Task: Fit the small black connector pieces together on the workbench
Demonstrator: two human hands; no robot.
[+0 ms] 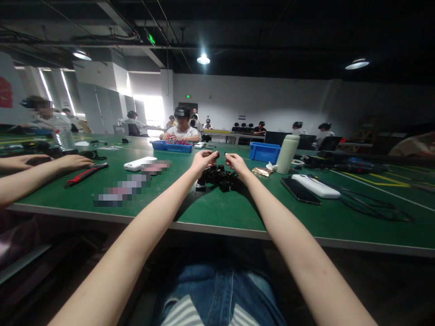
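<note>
Both my arms reach out over the green table (pixel 238 213). My left hand (pixel 203 161) is closed in a pinch on a small black part (pixel 216 155) held just above a pile of black parts (pixel 220 177). My right hand (pixel 236 163) is also pinched closed, a few centimetres to the right of the left one, over the same pile. What its fingertips hold is too small to make out. The two hands face each other without touching.
A black phone (pixel 300 190) and a white device (pixel 316 186) lie to the right, with a white bottle (pixel 287 154) and blue bin (pixel 264 152) behind. A white remote-like device (pixel 139 163) lies left. A neighbour's arms (pixel 41 170) rest at far left. Another person sits opposite with blue trays (pixel 172 146).
</note>
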